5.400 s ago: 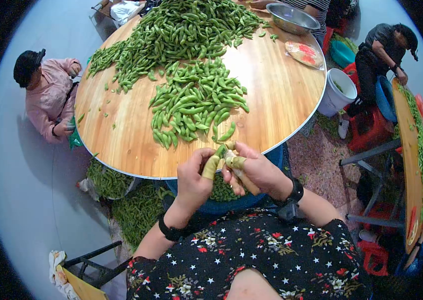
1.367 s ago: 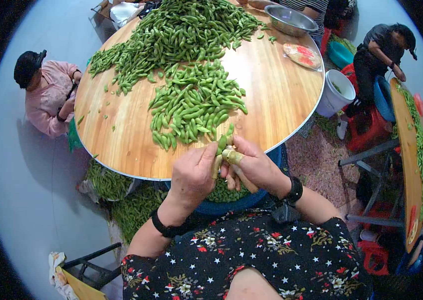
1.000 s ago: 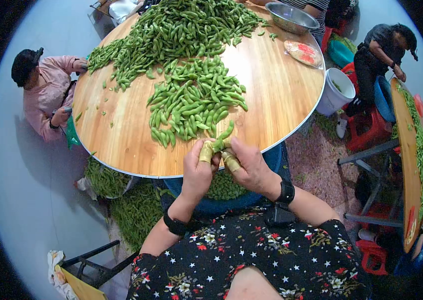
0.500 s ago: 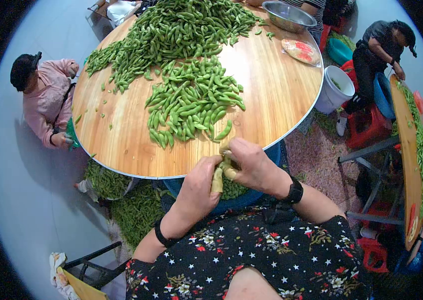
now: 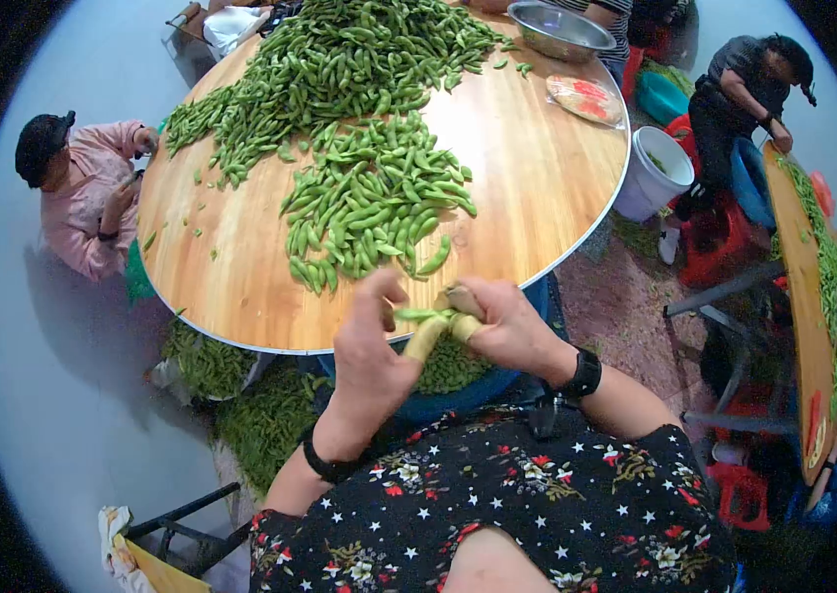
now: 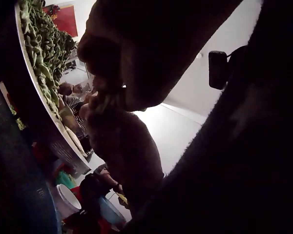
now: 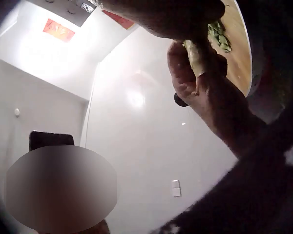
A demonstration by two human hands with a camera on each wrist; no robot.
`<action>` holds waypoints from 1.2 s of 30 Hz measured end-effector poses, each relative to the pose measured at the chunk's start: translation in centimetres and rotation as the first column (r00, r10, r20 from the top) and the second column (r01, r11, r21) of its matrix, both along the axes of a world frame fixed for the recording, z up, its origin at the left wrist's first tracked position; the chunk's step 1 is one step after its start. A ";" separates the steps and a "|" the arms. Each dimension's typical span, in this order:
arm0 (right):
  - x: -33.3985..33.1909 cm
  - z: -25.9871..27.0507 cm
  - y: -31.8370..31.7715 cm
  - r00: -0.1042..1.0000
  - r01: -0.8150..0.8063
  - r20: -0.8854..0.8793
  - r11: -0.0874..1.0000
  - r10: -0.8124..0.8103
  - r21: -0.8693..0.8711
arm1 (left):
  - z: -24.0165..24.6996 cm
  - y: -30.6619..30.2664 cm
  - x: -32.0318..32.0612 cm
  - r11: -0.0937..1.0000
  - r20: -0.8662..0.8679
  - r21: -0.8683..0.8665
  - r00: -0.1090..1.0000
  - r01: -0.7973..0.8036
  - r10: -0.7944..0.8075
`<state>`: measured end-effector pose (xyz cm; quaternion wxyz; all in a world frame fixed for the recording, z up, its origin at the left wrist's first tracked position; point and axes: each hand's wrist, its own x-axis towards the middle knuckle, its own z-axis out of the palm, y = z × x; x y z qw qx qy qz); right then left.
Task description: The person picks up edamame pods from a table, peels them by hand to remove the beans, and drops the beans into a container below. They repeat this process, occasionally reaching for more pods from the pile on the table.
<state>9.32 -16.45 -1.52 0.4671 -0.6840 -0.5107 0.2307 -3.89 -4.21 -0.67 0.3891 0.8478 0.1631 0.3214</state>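
Observation:
In the head view my right hand [image 5: 517, 334] pinches one end of a green soybean pod [image 5: 422, 314], which points left. My left hand [image 5: 367, 358] is beside it, fingers blurred and raised. Its covered thumb [image 5: 425, 339] and its forefinger stand apart on either side of the pod's left end. Yellowish covers wrap both thumbs. A blue basin [image 5: 438, 406] with shelled green beans [image 5: 452, 370] sits below the hands. Ahead, a loose heap of soybean pods [image 5: 369, 203] lies on the round wooden table [image 5: 527, 188]. The right wrist view shows the left hand [image 7: 219, 105] from the side.
A taller pod pile [image 5: 359, 59] fills the table's far side, with a metal bowl [image 5: 562, 32] and a packet [image 5: 586, 101] to its right. People sit at left [image 5: 92, 198] and right [image 5: 749, 94]. A white bucket [image 5: 656, 173] stands on the floor, right.
The left hand has drawn slightly left and its fingers have spread from the thumb. The pod between the hands now shows. Earlier, both hands worked close together on a pod.

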 end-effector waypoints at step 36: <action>-0.3 -0.5 0.2 0.495 -0.129 -0.864 0.977 -0.085 -0.170 | -2.7 0.1 -1.2 0.948 -0.038 0.017 0.948 0.318 -0.317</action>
